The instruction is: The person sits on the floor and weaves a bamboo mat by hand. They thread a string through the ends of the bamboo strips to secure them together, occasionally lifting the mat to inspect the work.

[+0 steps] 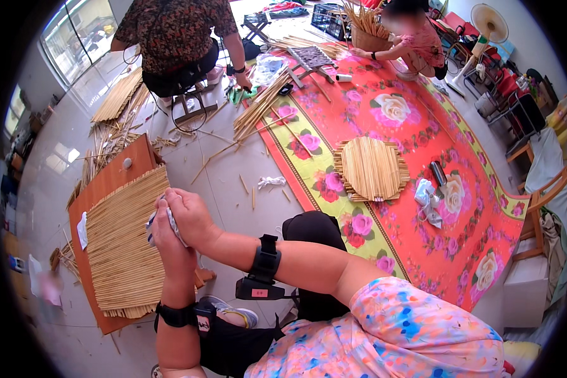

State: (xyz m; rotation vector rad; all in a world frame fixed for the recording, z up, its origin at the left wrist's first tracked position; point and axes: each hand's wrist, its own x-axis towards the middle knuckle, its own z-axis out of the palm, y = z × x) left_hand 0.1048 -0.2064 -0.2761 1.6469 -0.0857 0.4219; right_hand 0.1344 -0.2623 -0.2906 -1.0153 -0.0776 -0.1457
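White cloth bunched between both hands above a woven bamboo mat.

The right hand closes over the crumpled cloth from above, and the left hand clasps it from below, so the cloth sits pinched between the two palms, just over the near edge of the mat that lies on an orange-brown board. To do this well, I judge the cloth should stay gathered tight in the fingers so no loose corner snags on the strip ends, with both wrists kept clear of the weave.
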